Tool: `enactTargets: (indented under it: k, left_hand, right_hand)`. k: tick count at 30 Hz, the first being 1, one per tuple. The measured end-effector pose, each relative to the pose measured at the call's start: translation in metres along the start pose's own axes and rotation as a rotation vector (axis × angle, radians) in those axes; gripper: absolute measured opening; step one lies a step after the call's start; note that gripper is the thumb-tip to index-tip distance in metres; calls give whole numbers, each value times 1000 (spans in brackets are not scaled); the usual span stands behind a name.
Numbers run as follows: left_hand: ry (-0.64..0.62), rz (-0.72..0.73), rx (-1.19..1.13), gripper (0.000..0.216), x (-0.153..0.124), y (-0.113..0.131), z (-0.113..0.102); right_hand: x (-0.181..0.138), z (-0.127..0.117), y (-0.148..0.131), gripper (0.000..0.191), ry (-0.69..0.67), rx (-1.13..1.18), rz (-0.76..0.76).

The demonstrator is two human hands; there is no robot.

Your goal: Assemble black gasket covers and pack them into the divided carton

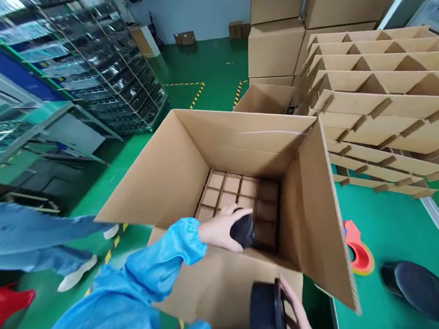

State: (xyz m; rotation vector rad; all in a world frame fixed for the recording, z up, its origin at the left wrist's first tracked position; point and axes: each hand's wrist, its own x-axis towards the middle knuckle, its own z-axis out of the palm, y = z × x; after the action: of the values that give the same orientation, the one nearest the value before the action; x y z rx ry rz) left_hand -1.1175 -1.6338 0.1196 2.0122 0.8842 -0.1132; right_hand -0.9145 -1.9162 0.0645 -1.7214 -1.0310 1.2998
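Note:
My left hand (223, 227), in a blue sleeve, reaches into a large open cardboard box (175, 172) and is wrapped round a black rounded object (243, 229). It holds that object just above the cardboard divider grid (232, 188) on the box floor. My right hand (295, 307) is low at the bottom edge, outside the box's near wall. Its fingers are closed on a second black round object (267, 311).
A stack of cardboard divider grids (381, 108) lies on the green table at right, beside a red tape dispenser (358, 249) and another black object (423, 285). Closed cartons (275, 45) stand behind. Another person's blue-clad legs (40, 242) are at left, near metal racks (95, 58).

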Motion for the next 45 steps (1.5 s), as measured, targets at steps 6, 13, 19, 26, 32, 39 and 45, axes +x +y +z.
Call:
enactTargets:
  k: [6, 13, 19, 26, 32, 39, 45]
  left_hand:
    - [221, -224, 262, 109, 147, -123, -4]
    - [164, -162, 253, 112, 275, -213, 49]
    - [178, -87, 254, 114, 325, -260, 91]
    - [206, 10, 300, 76, 338, -303, 131]
    - [251, 40, 377, 72, 344, -319, 147]
    - [160, -89, 328, 67, 317, -284, 112]
    - [-39, -161, 240, 48, 236, -213, 70]
  right_hand:
    - [254, 62, -52, 105, 530, -588, -16]
    - [444, 44, 77, 103, 489, -925, 196]
    - [499, 37, 154, 108, 372, -1080, 169]
    - [505, 55, 226, 74, 375, -1123, 34]
    - [508, 60, 220, 70, 330, -1168, 64]
    - [468, 77, 130, 68, -25, -1144, 364]
    - [381, 103, 11, 38, -296, -1022, 247]
